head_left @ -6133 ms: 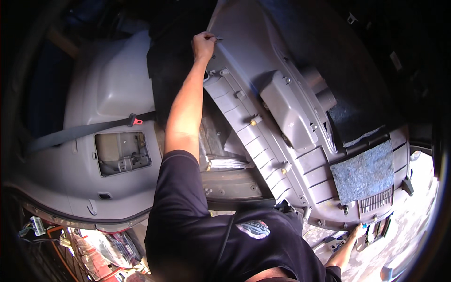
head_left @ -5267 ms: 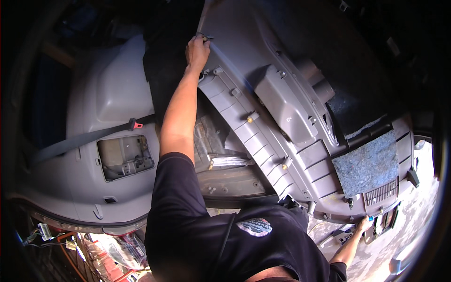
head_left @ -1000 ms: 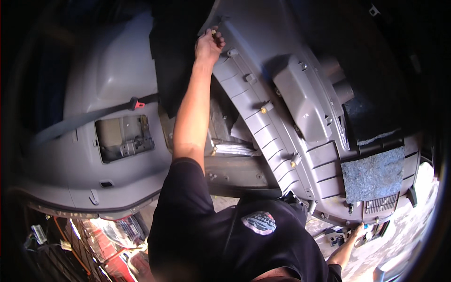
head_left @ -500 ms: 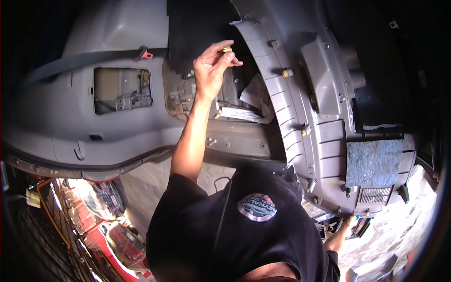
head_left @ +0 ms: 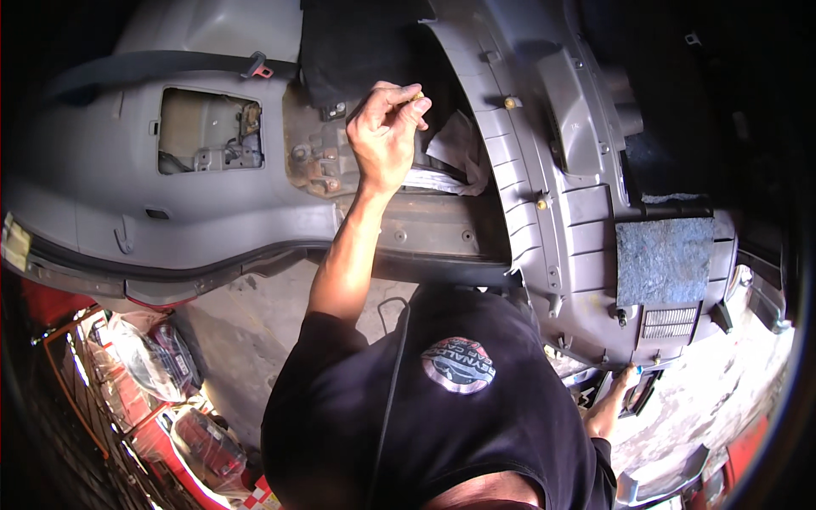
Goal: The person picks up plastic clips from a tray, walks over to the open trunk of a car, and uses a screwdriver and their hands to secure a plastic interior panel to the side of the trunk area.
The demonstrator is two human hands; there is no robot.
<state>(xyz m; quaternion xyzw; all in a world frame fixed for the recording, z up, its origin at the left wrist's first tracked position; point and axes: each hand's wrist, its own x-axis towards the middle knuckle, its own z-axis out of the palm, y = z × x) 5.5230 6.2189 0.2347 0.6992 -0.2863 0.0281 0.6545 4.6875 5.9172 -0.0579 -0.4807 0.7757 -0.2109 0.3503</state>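
My left hand (head_left: 382,136) is raised over the opening in the car's side, thumb and fingertips pinched on a small yellowish trim clip (head_left: 418,96). The clip is mostly hidden by the fingers. On the right a large grey trim panel (head_left: 589,246) stands with its ribbed back showing. Similar yellow clips, an upper one (head_left: 510,103) and a lower one (head_left: 541,204), sit along its near edge. At the panel's lower end, my right hand (head_left: 627,382) grips the rim, its fingers partly hidden. A blue felt pad (head_left: 665,262) is fixed to the panel's back.
Left of the opening, grey side trim (head_left: 76,170) has a rectangular cutout and a seat belt (head_left: 170,64) across it. White crumpled material (head_left: 459,149) lies inside the opening. Plastic-wrapped lamps (head_left: 208,442) sit at the lower left, above the concrete floor (head_left: 255,331).
My left thumb and fingers have curled closer around the clip. The surroundings have shifted slightly up and left in view. My right hand stays at the panel's lower end.
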